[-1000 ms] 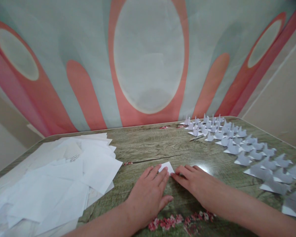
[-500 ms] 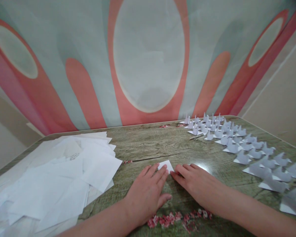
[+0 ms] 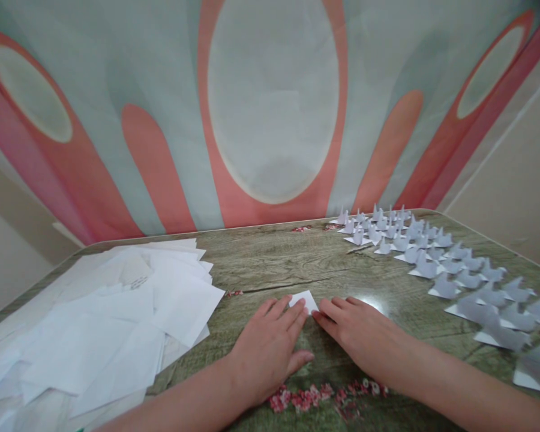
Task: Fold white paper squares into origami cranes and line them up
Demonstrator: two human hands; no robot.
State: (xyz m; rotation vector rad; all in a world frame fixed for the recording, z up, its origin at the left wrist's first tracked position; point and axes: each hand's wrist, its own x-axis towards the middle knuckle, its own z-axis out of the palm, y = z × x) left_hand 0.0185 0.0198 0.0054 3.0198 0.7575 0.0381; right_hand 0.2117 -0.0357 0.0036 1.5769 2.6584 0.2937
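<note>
A small folded piece of white paper [image 3: 304,297] lies on the wood-patterned table in front of me. My left hand [image 3: 274,342] rests palm down with its fingers stretched out and thumb apart, fingertips pressing on the paper's left and near side. At the paper's right corner is my right hand [image 3: 353,327], its fingers curled together and the fingertips closed on that corner. The fingers cover part of the folds.
Loose white paper sheets [image 3: 103,324] are heaped on the left. Several rows of folded paper birds [image 3: 470,279] stand along the right side. A patterned backdrop [image 3: 274,120] hangs behind the table [image 3: 261,258], which bears printed pink flowers near its front.
Almost nothing differs. Both hands keep their places on the paper, and the whole view has shifted very slightly.
</note>
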